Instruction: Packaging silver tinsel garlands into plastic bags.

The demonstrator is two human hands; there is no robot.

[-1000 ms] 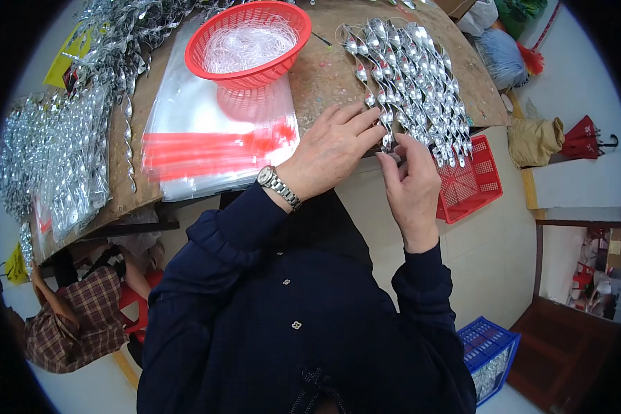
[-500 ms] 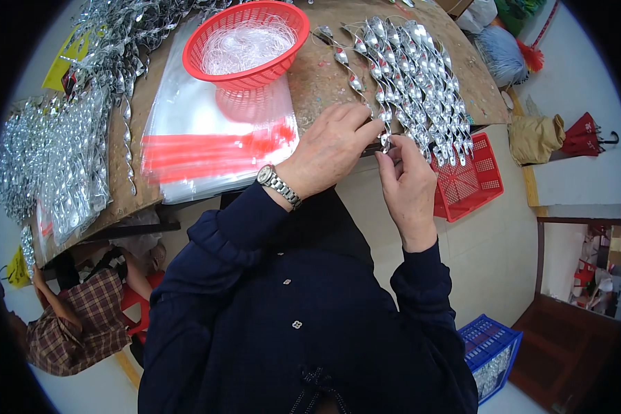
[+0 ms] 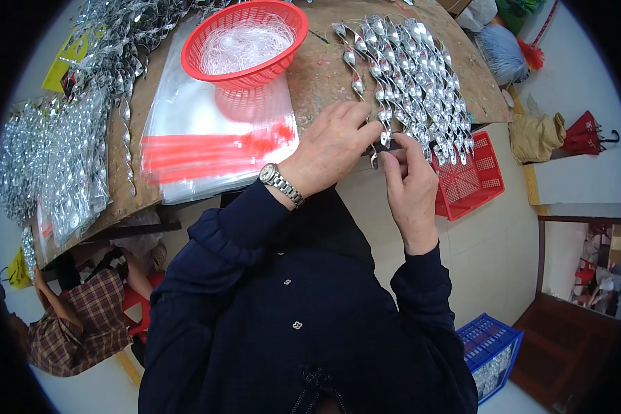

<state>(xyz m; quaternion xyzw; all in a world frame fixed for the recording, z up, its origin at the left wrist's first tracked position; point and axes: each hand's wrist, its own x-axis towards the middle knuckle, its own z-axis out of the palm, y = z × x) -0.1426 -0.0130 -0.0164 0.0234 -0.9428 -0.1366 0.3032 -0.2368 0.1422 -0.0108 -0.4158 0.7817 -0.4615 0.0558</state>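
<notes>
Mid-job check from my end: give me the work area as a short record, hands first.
Left hand: over the lower part of a single silver twisted strip; grip hidden
Right hand: thumb and forefinger near the strips' lower ends; contact unclear
Other silver strips: side by side, right of the single one
Work surface: worn brown table
Left on table: red basket of tangled clear strands, standing on clear plastic bags with red bands
Below table, right: red crate
</notes>
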